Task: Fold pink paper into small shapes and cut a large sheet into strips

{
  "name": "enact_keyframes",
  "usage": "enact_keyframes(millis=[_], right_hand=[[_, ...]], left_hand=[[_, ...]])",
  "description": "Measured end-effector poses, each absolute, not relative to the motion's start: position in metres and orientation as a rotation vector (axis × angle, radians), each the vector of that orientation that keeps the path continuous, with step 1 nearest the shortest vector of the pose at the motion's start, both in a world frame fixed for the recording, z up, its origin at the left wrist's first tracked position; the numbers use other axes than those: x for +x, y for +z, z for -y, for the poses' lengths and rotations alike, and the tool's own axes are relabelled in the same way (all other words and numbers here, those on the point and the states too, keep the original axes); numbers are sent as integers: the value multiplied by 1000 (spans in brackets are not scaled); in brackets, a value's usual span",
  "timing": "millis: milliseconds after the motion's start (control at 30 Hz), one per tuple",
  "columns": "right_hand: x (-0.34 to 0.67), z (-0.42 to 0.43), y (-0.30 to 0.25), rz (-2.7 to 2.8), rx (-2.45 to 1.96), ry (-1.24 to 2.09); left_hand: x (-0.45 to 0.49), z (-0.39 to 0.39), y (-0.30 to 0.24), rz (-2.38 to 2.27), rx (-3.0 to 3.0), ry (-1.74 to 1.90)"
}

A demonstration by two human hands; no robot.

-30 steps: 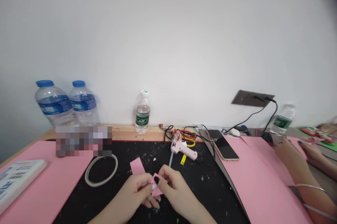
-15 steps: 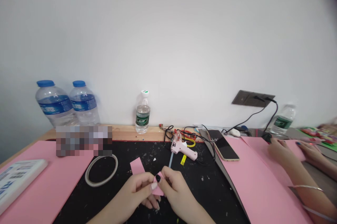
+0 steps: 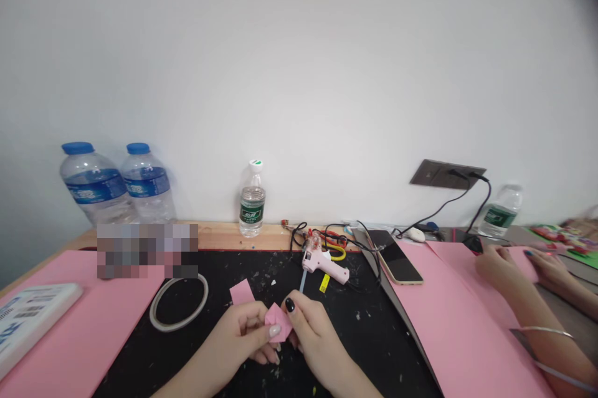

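Low in the middle of the view, my left hand (image 3: 243,336) and my right hand (image 3: 313,332) meet over a black mat (image 3: 224,354). Both pinch one small folded piece of pink paper (image 3: 275,325) between thumbs and fingers. A second small pink paper piece (image 3: 242,291) lies flat on the mat just above my left hand. A pink hot glue gun (image 3: 322,264) rests beyond my right hand, its nozzle pointing toward me.
A tape ring (image 3: 179,301) lies left of my hands, pink sheets (image 3: 84,329) on both sides. Two big water bottles (image 3: 116,183), a small bottle (image 3: 252,202), a phone (image 3: 397,258) and cables line the back. Another person's hands (image 3: 509,270) rest at right.
My hands shifted slightly and turned the folded pink paper; my right thumb now sits higher on it. The other person's hands drew back a little toward the right.
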State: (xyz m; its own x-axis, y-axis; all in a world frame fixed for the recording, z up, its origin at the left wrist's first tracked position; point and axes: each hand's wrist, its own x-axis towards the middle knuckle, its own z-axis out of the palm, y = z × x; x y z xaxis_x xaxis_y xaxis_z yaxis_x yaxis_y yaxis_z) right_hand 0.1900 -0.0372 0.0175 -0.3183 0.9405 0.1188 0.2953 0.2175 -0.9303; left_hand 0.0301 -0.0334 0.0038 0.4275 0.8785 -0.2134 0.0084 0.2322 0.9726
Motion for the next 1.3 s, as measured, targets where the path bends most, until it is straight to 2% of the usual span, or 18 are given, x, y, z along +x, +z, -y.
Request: enact_keyframes(millis=[200,400,567,767,1067,1300], right_hand=[[191,33,17,1700,-1217,1051],[191,34,17,1630,-1123,1170],[189,34,17,1585,-1075,1234],[186,35,16,1581,-1098,1164],[183,37,13,1540,-1074,1151],[187,34,12,1622,-1098,1036]], left_hand=[[31,34,14,-911,1026,752],[29,39,23,-703,680,684],[28,38,22,-755,681,773],[28,31,17,-879,673,951],[34,37,23,-948,883,786],[32,33,10,-1025,985,828]])
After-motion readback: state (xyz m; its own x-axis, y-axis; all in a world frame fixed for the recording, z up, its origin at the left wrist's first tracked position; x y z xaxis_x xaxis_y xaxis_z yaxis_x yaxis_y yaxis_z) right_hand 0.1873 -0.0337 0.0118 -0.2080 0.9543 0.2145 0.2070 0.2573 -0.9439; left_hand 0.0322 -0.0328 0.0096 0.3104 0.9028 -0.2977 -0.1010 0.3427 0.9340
